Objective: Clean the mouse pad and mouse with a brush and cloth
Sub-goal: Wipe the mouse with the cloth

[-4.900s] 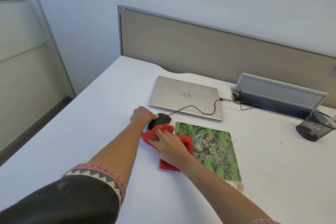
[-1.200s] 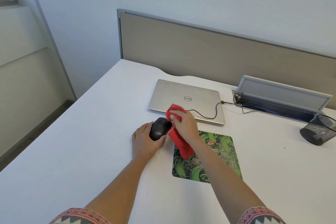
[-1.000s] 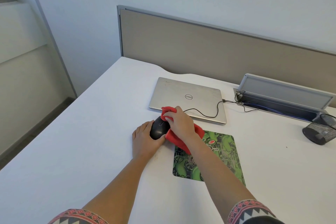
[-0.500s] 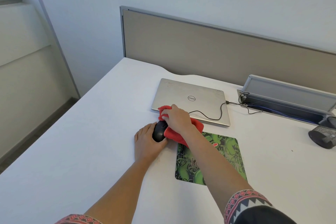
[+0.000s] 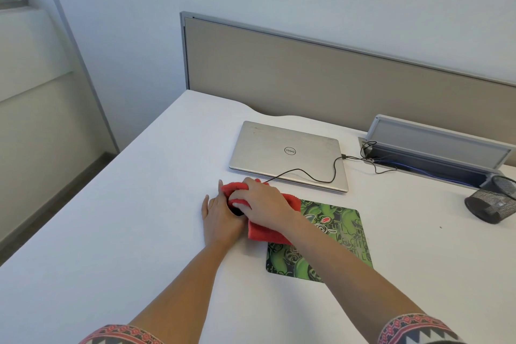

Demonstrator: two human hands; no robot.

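Head view: by the left hand [image 5: 223, 222], fingers straight, the mouse [image 5: 237, 212] (hard, likely light and slippery; best held at its sides) is steadied; the soft cloth [image 5: 268, 233] is clutched over it by the right hand [image 5: 264, 201], fingers curled, beside the mouse pad [image 5: 337, 240].

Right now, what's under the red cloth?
A dark sliver of the mouse shows beneath the cloth, which the right hand holds over it; the rest is covered. The cloth also hides a corner of the mouse pad.
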